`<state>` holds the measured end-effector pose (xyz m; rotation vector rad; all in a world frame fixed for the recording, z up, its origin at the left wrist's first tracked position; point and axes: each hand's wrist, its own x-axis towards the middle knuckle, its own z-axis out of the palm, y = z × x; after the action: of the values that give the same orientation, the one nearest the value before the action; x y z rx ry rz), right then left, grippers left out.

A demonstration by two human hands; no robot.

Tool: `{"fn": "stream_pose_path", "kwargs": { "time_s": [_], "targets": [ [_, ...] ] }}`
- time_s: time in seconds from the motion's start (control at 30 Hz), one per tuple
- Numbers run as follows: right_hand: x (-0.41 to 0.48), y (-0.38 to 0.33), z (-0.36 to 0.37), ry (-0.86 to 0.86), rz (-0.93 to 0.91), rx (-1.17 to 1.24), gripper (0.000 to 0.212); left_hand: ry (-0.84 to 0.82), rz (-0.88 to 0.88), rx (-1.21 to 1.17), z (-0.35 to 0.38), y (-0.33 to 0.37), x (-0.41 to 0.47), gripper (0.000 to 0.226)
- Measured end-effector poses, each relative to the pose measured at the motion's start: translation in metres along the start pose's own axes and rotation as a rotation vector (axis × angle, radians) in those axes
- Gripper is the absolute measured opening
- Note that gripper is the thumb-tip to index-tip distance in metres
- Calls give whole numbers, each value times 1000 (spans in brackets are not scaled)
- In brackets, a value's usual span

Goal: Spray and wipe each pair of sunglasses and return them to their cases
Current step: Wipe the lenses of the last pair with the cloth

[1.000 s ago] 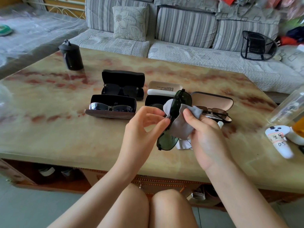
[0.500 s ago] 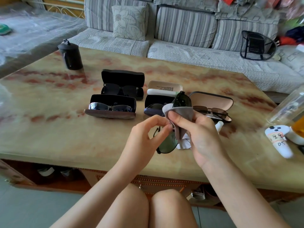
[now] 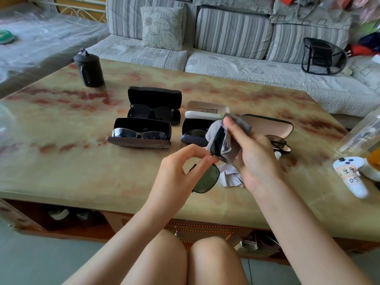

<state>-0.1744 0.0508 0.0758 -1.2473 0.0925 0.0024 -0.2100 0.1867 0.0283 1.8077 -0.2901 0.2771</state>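
My left hand point(image 3: 178, 171) pinches the bridge of green-lensed sunglasses point(image 3: 206, 178) held above the table. My right hand point(image 3: 254, 153) grips a grey cloth point(image 3: 227, 140) folded over the upper lens. Behind them several open cases lie on the marble table point(image 3: 82, 165): a black case point(image 3: 154, 105) with dark glasses, a brown case point(image 3: 139, 134) with grey glasses, a dark blue case point(image 3: 193, 132) partly hidden, a white case point(image 3: 206, 111), and a beige-lined case point(image 3: 269, 125) with brown glasses. A crumpled white wipe point(image 3: 229, 175) lies under my right hand.
A black lidded cup point(image 3: 88, 68) stands at the far left of the table. A white controller point(image 3: 352, 175) and a clear bottle point(image 3: 362, 134) sit at the right edge. A striped sofa point(image 3: 226, 38) runs behind the table. My knees are below the front edge.
My right hand has slid the cloth up over the upper lens, and the glasses have tilted. My left hand keeps its pinch near the bridge.
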Motion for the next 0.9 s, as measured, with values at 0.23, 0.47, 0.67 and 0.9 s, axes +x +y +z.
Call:
{"fn": "stream_pose_path", "kwargs": {
  "time_s": [0.23, 0.47, 0.67, 0.9],
  "targets": [
    [-15, 9, -12, -120, -45, -291, 15, 15, 26, 31, 1, 1, -2, 9],
    [-5, 1, -5, 34, -85, -196, 21, 20, 69, 76, 1, 6, -3, 7],
    [-3, 0, 0, 88, -141, -162, 29, 60, 64, 80, 1, 3, -3, 3],
    [-3, 1, -12, 23, -96, -174, 28, 114, 35, 35, -3, 1, 0, 8]
  ]
}}
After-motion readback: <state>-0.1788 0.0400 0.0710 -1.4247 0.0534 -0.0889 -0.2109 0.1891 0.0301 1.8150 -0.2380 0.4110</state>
